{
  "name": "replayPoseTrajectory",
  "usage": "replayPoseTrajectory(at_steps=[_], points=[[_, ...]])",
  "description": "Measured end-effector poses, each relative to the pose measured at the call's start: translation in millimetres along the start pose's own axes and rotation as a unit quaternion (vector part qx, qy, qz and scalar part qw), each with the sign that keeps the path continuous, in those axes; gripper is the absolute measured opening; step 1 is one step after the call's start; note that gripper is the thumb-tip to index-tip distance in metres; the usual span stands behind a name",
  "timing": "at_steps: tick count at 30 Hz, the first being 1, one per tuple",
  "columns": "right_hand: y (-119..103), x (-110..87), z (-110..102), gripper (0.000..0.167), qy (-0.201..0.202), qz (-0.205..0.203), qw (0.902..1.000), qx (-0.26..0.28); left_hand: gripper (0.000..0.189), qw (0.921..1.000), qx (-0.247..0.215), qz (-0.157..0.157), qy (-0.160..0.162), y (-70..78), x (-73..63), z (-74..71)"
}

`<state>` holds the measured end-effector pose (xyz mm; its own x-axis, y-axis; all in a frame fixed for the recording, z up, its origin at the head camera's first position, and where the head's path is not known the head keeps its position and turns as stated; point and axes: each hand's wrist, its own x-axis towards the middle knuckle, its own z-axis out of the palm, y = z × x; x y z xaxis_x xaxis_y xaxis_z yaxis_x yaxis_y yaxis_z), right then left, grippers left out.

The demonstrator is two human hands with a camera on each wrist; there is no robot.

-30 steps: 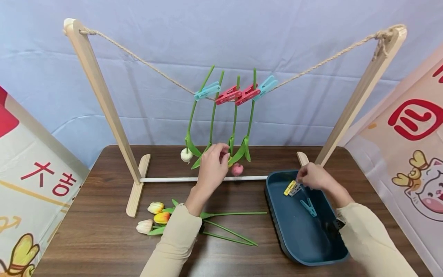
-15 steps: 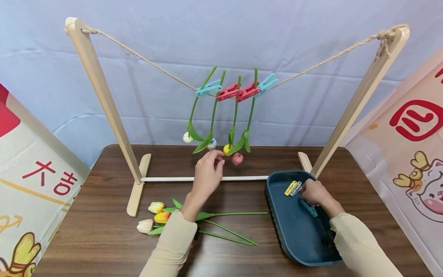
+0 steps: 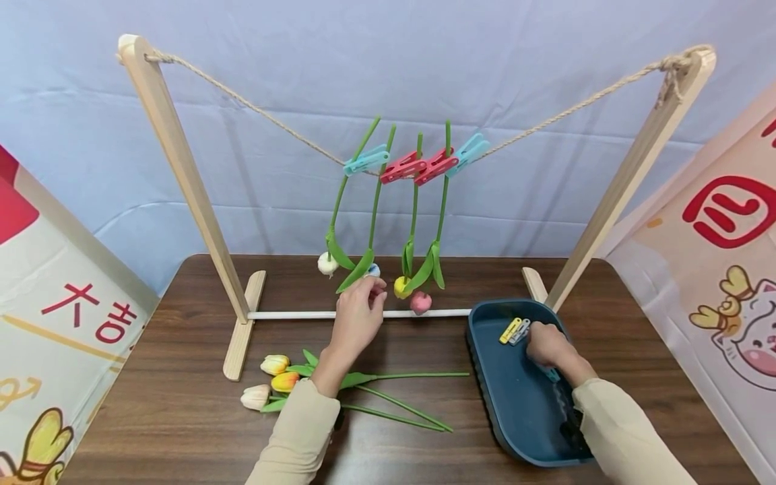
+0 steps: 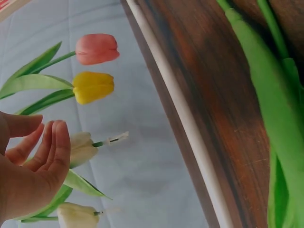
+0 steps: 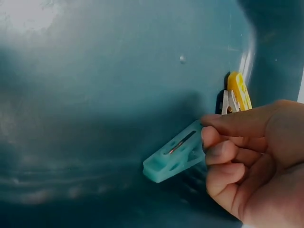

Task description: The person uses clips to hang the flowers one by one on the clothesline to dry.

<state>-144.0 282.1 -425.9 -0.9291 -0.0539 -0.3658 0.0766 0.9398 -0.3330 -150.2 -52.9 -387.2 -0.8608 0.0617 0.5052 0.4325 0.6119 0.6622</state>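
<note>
My right hand (image 3: 550,347) is down in the dark blue tray (image 3: 503,411). In the right wrist view its thumb and forefinger pinch one end of a teal clothespin (image 5: 173,152). My left hand (image 3: 358,313) hangs loosely curved, holding nothing, just below a blue-and-white tulip (image 3: 372,270). A white tulip (image 3: 328,263), a yellow tulip (image 3: 402,287) and a pink tulip (image 3: 420,302) hang head down beside it. Light blue clothespins (image 3: 366,160) and red clothespins (image 3: 403,167) fasten the stems to the rope (image 3: 261,111).
A wooden stand (image 3: 182,162) carries the rope, with a white rod (image 3: 297,315) low across it. Several tulips (image 3: 285,382) lie at the table's front left. A yellow clothespin (image 3: 509,331) and a grey clothespin (image 3: 519,332) lie in the tray.
My left hand has drawn down and left from the hanging tulips, which swing slightly. My right hand has moved down in the tray onto the teal clothespin and taken hold of it.
</note>
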Motion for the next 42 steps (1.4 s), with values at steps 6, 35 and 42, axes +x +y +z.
replayPoseTrajectory(at_steps=[6,35,42], points=[[-8,-6.2,-15,0.03,0.036,-0.027,0.999,0.008,0.005,1.0,0.005,-0.006,-0.004,-2.4,-3.1,1.4],[-102,-23.6,-45,0.008,-0.031,-0.303,0.918,0.254,0.017,0.9788,0.012,0.062,-0.195,33.4,-9.7,24.7],[-109,-23.7,-40,0.007,-0.055,-0.341,0.8962,0.278,0.011,0.9829,0.021,0.067,-0.17,32.4,-11.2,26.2]])
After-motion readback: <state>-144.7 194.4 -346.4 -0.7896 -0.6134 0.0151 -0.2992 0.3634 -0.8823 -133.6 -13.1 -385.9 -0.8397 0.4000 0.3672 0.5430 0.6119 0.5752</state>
